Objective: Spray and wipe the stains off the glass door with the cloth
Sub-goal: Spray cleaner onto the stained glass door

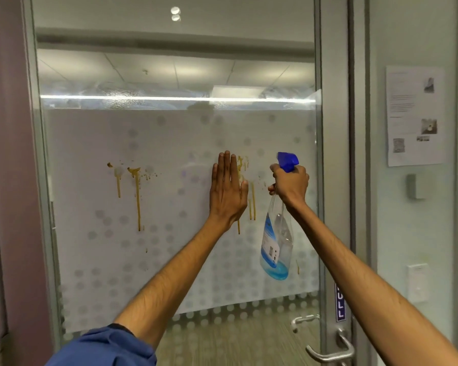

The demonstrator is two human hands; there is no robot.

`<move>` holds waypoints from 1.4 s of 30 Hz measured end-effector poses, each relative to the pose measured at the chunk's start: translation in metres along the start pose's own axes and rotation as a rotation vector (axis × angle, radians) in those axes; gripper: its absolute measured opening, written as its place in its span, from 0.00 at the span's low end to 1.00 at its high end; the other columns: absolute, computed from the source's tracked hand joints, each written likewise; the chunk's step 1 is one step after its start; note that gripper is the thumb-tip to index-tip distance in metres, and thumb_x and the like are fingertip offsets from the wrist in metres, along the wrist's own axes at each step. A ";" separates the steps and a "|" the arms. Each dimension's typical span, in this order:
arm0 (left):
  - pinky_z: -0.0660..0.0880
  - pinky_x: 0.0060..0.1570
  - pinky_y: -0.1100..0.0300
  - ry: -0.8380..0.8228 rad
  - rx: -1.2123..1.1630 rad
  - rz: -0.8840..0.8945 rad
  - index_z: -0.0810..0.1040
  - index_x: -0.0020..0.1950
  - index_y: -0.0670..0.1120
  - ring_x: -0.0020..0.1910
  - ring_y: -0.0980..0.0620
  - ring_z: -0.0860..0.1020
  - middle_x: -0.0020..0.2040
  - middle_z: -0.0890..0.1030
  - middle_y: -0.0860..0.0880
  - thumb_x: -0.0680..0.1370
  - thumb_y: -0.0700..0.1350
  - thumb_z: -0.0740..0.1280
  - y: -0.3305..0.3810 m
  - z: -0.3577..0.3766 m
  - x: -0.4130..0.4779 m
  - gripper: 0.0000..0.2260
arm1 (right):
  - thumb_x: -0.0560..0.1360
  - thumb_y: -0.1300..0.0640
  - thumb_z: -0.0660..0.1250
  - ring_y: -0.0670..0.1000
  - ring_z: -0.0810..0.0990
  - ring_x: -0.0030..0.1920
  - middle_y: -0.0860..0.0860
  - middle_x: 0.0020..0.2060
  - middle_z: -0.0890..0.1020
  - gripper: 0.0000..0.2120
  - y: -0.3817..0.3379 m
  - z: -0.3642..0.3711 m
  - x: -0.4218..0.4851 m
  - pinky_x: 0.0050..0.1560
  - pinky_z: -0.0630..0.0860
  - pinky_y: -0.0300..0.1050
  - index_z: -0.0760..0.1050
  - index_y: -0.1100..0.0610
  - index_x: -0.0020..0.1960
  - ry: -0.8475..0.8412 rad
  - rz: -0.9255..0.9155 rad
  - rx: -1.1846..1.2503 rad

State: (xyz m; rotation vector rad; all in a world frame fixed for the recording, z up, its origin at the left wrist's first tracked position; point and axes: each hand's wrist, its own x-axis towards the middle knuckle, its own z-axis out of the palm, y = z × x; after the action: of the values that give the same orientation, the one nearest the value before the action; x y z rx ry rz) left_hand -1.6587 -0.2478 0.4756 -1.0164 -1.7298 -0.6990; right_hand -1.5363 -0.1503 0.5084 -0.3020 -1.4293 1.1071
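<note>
The glass door (169, 260) has a frosted dotted panel with yellow-brown stains. One group of drips (136, 191) runs down at the left; another group (252, 204) streaks beside my left hand. My left hand (228, 191) lies flat against the glass, fingers straight and together, holding nothing. My right hand (290, 183) grips the neck of a clear spray bottle (276, 241) with a blue trigger head and a little blue liquid at the bottom, held close to the glass right of the stains. No cloth is in view.
The door's metal frame (333, 180) stands at the right, with a lever handle (333, 353) low down. A paper notice (414, 116) hangs on the glass wall beyond it. A purple wall (6, 180) borders the left.
</note>
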 end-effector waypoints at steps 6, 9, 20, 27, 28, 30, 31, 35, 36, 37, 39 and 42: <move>0.39 0.79 0.51 -0.048 -0.007 -0.049 0.43 0.80 0.38 0.81 0.46 0.41 0.81 0.43 0.41 0.82 0.55 0.45 0.020 0.018 -0.034 0.32 | 0.75 0.55 0.70 0.49 0.78 0.26 0.56 0.35 0.78 0.09 0.030 -0.018 -0.009 0.27 0.76 0.38 0.74 0.61 0.47 -0.018 0.083 -0.008; 0.39 0.79 0.51 -0.040 0.018 -0.082 0.42 0.80 0.38 0.81 0.45 0.42 0.81 0.43 0.40 0.82 0.56 0.45 0.019 0.022 -0.048 0.32 | 0.75 0.55 0.70 0.49 0.78 0.26 0.56 0.35 0.78 0.08 0.044 -0.027 -0.015 0.27 0.76 0.38 0.74 0.58 0.44 -0.040 0.094 -0.014; 0.39 0.79 0.51 -0.049 0.121 -0.118 0.43 0.80 0.38 0.81 0.46 0.41 0.81 0.43 0.41 0.82 0.57 0.48 -0.027 0.014 -0.084 0.34 | 0.75 0.60 0.69 0.52 0.78 0.28 0.57 0.31 0.76 0.10 0.060 -0.027 -0.039 0.23 0.71 0.31 0.70 0.54 0.38 -0.063 0.052 -0.106; 0.42 0.80 0.49 -0.084 0.100 -0.141 0.42 0.80 0.39 0.81 0.47 0.41 0.81 0.43 0.42 0.82 0.58 0.48 -0.034 0.015 -0.095 0.34 | 0.75 0.59 0.69 0.49 0.77 0.26 0.51 0.28 0.74 0.11 0.063 -0.015 -0.052 0.23 0.72 0.31 0.70 0.52 0.37 -0.142 0.020 -0.123; 0.42 0.80 0.48 -0.085 0.092 -0.146 0.42 0.80 0.39 0.81 0.46 0.41 0.81 0.43 0.42 0.82 0.58 0.49 -0.034 0.014 -0.096 0.34 | 0.75 0.59 0.70 0.48 0.77 0.25 0.51 0.28 0.74 0.11 0.064 -0.015 -0.053 0.23 0.71 0.30 0.70 0.52 0.38 -0.153 0.030 -0.112; 0.41 0.79 0.48 -0.088 0.081 -0.164 0.42 0.80 0.39 0.81 0.45 0.41 0.81 0.42 0.41 0.82 0.57 0.51 -0.032 0.013 -0.099 0.34 | 0.75 0.58 0.70 0.47 0.76 0.24 0.51 0.29 0.75 0.11 0.068 -0.016 -0.057 0.24 0.72 0.31 0.70 0.51 0.38 -0.160 0.049 -0.085; 0.40 0.79 0.47 -0.089 0.082 -0.170 0.43 0.80 0.39 0.81 0.44 0.41 0.81 0.43 0.40 0.82 0.57 0.52 -0.030 0.012 -0.102 0.34 | 0.75 0.58 0.71 0.46 0.76 0.24 0.51 0.29 0.75 0.11 0.071 -0.016 -0.060 0.24 0.72 0.31 0.71 0.51 0.39 -0.161 0.057 -0.073; 0.48 0.79 0.46 -0.102 0.004 -0.085 0.55 0.79 0.37 0.80 0.41 0.53 0.79 0.55 0.37 0.81 0.49 0.59 -0.017 0.012 -0.126 0.30 | 0.76 0.56 0.71 0.47 0.77 0.25 0.52 0.29 0.76 0.10 0.086 -0.021 -0.077 0.24 0.71 0.29 0.72 0.52 0.39 -0.146 0.087 -0.067; 0.54 0.78 0.46 -0.106 -0.042 -0.062 0.61 0.77 0.37 0.77 0.40 0.62 0.77 0.64 0.37 0.81 0.47 0.61 -0.011 0.013 -0.135 0.27 | 0.76 0.56 0.71 0.47 0.77 0.25 0.53 0.29 0.76 0.10 0.092 -0.023 -0.082 0.24 0.71 0.29 0.72 0.52 0.39 -0.145 0.094 -0.072; 0.64 0.75 0.45 -0.117 -0.084 -0.054 0.66 0.74 0.37 0.71 0.40 0.72 0.70 0.73 0.37 0.80 0.45 0.61 -0.004 0.015 -0.144 0.23 | 0.77 0.56 0.71 0.46 0.77 0.24 0.53 0.29 0.76 0.10 0.098 -0.026 -0.088 0.24 0.71 0.29 0.72 0.52 0.39 -0.145 0.103 -0.078; 0.80 0.51 0.50 -0.187 -0.179 -0.085 0.71 0.68 0.40 0.43 0.46 0.82 0.45 0.83 0.42 0.81 0.44 0.60 0.011 0.019 -0.165 0.17 | 0.77 0.56 0.70 0.43 0.76 0.22 0.53 0.28 0.76 0.10 0.111 -0.034 -0.100 0.24 0.71 0.29 0.73 0.55 0.39 -0.155 0.126 -0.093; 0.70 0.28 0.59 -0.346 -0.308 -0.134 0.71 0.63 0.45 0.23 0.55 0.70 0.27 0.72 0.52 0.83 0.47 0.57 0.032 0.027 -0.196 0.11 | 0.77 0.56 0.70 0.43 0.74 0.21 0.55 0.27 0.75 0.11 0.129 -0.050 -0.117 0.25 0.71 0.30 0.74 0.58 0.38 -0.170 0.155 -0.115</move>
State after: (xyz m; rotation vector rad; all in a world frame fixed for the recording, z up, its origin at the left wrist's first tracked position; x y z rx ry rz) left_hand -1.6084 -0.2718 0.2829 -1.3001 -2.0444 -0.9393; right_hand -1.5208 -0.1504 0.3284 -0.4146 -1.6462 1.2009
